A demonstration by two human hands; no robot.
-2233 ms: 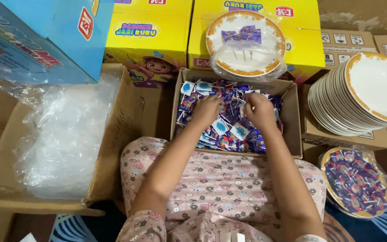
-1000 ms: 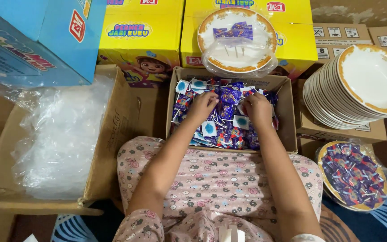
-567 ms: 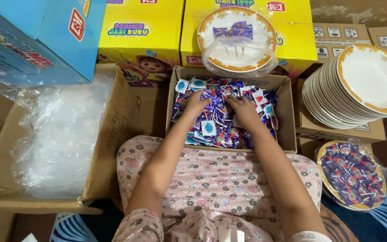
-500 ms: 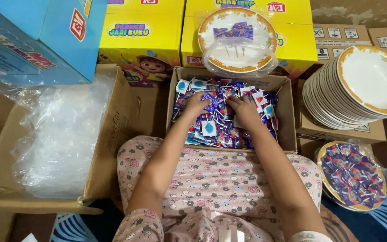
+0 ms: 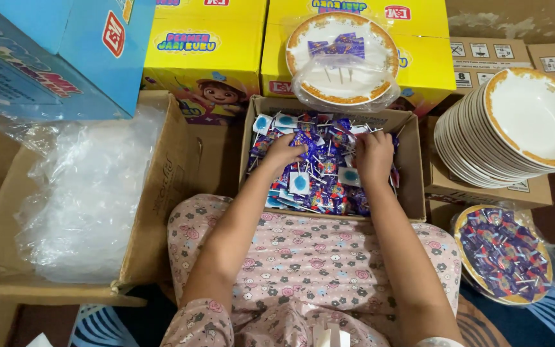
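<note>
A brown cardboard box (image 5: 412, 164) in front of my lap is full of wrapped lollipops (image 5: 319, 177) in blue, purple and red wrappers with white sticks. Both my hands are down in the pile. My left hand (image 5: 285, 152) rests on the lollipops at the box's left side, fingers curled into them. My right hand (image 5: 374, 156) lies on the pile at the right side, fingers bent over several lollipops. What each hand actually grips is hidden by the fingers.
A bagged plate (image 5: 342, 58) with a few lollipops lies on yellow cartons (image 5: 207, 58) behind the box. A stack of white gold-rimmed plates (image 5: 515, 135) stands right; a bagged plate full of lollipops (image 5: 502, 254) lies below it. A box of clear plastic bags (image 5: 85, 199) is left.
My hands have shifted within the pile, drawing together toward the middle, then spreading apart again. The lollipops under them were stirred about.
</note>
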